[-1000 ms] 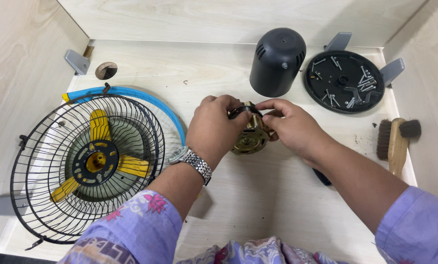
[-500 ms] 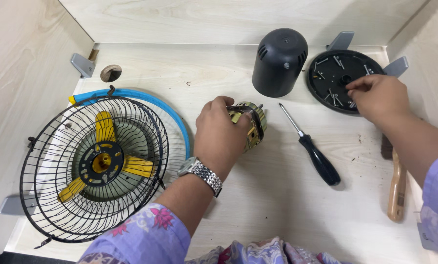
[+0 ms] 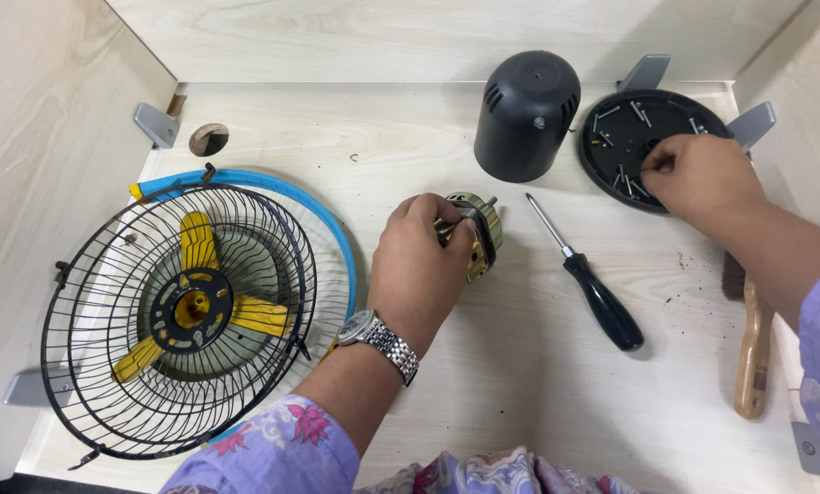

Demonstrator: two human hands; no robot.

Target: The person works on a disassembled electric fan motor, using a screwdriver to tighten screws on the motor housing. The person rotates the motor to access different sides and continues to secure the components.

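While the left hand [image 3: 423, 274] keeps its grip closed around the small brass-coloured motor [image 3: 474, 233] at the middle of the counter [image 3: 382, 128], the right hand [image 3: 698, 174] has left it and gone to the round black tray [image 3: 611, 155] at the far right. 1 second ago both hands were on the motor, with a tool between them; half a second ago the screwdriver [image 3: 588, 279] already lay on the counter beside the motor, where it lies now, black handle toward the person. The work has shifted from turning to fetching or dropping off a small part.

Right fingertips pinch together over the tray; whether they hold a screw, I cannot tell. The tray holds several loose screws scattered across its floor. Black domed housing [image 3: 527, 114] stands just left of it. Wire fan guard [image 3: 176, 311] with yellow blades sits at left, a wooden-handled brush [image 3: 753, 357] at right.
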